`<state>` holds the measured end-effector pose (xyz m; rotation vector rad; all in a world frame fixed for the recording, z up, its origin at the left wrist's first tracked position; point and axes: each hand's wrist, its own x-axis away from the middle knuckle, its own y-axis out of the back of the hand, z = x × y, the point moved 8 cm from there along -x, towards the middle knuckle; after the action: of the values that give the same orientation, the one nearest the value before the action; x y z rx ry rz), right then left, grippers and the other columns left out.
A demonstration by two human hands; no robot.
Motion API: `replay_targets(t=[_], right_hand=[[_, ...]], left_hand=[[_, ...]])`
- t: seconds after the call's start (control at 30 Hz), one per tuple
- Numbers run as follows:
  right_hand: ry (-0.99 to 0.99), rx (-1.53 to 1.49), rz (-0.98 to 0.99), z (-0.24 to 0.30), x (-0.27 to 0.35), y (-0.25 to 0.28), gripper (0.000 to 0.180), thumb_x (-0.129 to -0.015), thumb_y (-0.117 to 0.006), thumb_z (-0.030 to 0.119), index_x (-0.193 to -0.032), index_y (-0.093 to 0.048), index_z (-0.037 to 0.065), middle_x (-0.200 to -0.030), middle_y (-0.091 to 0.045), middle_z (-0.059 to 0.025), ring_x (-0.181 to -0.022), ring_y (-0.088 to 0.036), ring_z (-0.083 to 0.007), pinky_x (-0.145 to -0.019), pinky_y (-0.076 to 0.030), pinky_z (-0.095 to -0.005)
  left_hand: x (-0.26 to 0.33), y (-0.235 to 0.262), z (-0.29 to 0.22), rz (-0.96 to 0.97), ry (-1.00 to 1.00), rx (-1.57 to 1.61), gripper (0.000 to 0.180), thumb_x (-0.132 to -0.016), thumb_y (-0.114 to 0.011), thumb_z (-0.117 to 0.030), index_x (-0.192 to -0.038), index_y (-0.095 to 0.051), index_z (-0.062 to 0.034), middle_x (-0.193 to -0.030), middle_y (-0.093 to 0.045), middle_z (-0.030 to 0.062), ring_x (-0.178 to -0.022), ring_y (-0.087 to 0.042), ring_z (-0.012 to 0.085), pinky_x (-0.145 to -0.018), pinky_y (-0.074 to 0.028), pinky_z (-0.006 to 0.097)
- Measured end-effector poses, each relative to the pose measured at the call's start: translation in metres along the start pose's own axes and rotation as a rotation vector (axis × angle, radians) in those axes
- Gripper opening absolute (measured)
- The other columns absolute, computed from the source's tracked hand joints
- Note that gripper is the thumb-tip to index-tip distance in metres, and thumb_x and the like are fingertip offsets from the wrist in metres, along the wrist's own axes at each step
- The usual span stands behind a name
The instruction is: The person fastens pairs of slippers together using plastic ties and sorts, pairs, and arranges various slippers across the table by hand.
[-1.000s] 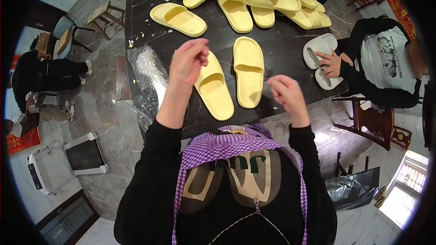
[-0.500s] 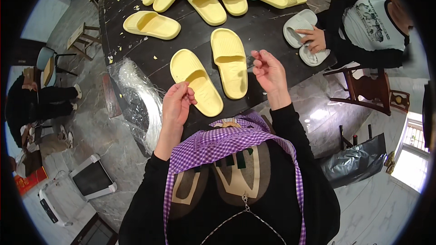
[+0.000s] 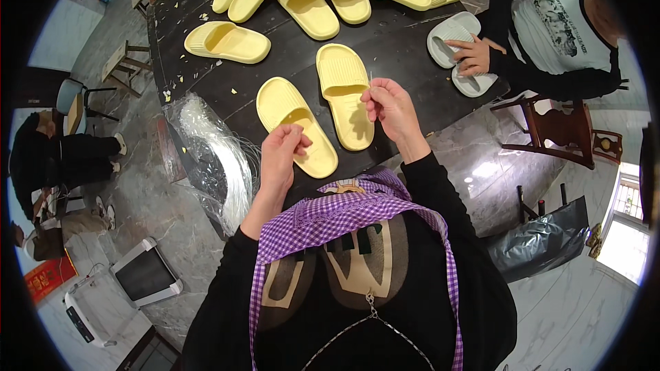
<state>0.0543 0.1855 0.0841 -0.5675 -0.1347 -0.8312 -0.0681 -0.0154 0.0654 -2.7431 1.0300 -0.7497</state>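
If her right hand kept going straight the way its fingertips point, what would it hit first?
Probably the yellow slipper right ahead: the right hand pinches a thin needle-like thing at that slipper's right edge, fingertips toward it. How high the hand sits above the black table is unclear.

- The left hand (image 3: 283, 145) pinched something tiny over a yellow slipper (image 3: 295, 126).
- The right hand (image 3: 386, 104) held a thin needle (image 3: 370, 80) by another yellow slipper (image 3: 346, 94) on the dark table (image 3: 405, 48).
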Motion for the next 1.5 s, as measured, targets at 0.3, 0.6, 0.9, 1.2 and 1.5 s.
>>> replay_targets(t=[0.3, 0.6, 0.9, 1.2, 1.5], right_hand=[[-0.262, 0.263, -0.013, -0.051, -0.005, 0.003, 0.01, -0.083, -0.052, 0.008, -0.08, -0.056, 0.0, -0.061, -0.055, -0.004, -0.042, -0.046, -0.0094, -0.035, -0.035, -0.0218], [-0.341, 0.179, -0.186, -0.076, -0.034, -0.013, 0.016, -0.081, -0.05, 0.007, -0.066, -0.053, 0.001, -0.052, -0.05, -0.0038, -0.036, -0.041, -0.0101, -0.031, -0.03, -0.0241], [-0.358, -0.016, -0.17, -0.09, -0.025, 0.007, 0.009, -0.084, -0.047, 0.003, -0.077, -0.051, 0.002, -0.055, -0.049, -0.003, -0.038, -0.04, -0.0093, -0.031, -0.029, -0.0228], [-0.413, 0.003, -0.133, -0.09, -0.024, -0.002, 0.011, -0.084, -0.043, -0.001, -0.085, -0.054, -0.001, -0.054, -0.047, -0.004, -0.038, -0.04, -0.0117, -0.032, -0.031, -0.0246], [-0.42, -0.068, -0.087, -0.097, -0.025, -0.002, 0.015, -0.081, -0.044, -0.005, -0.094, -0.052, -0.002, -0.063, -0.052, -0.0066, -0.045, -0.047, -0.0134, -0.038, -0.039, -0.0254]], left_hand=[[-0.09, -0.046, -0.038, 0.111, 0.006, -0.023, 0.014, -0.086, -0.052, -0.011, -0.091, -0.056, 0.0007, -0.066, -0.05, 0.0023, -0.047, -0.043, 0.0086, -0.041, -0.035, 0.022], [-0.182, -0.083, -0.044, 0.185, -0.163, -0.736, 0.012, -0.08, -0.056, -0.01, -0.079, -0.063, -0.0003, -0.055, -0.047, -0.0011, -0.038, -0.033, 0.0062, -0.035, -0.023, 0.021], [-0.157, -0.092, 0.004, 0.685, 0.479, -0.709, 0.011, -0.08, -0.057, -0.011, -0.076, -0.061, -0.0017, -0.052, -0.043, -0.0046, -0.037, -0.028, 0.0033, -0.033, -0.018, 0.021], [-0.148, -0.087, 0.021, 0.89, 0.657, -0.561, 0.007, -0.082, -0.056, -0.009, -0.076, -0.056, -0.0062, -0.054, -0.04, -0.0064, -0.038, -0.027, 0.0018, -0.033, -0.018, 0.019], [-0.154, -0.082, 0.024, 0.848, 0.591, -0.597, 0.012, -0.081, -0.06, -0.01, -0.071, -0.055, -0.0051, -0.052, -0.039, -0.006, -0.038, -0.028, 0.002, -0.034, -0.018, 0.019]])
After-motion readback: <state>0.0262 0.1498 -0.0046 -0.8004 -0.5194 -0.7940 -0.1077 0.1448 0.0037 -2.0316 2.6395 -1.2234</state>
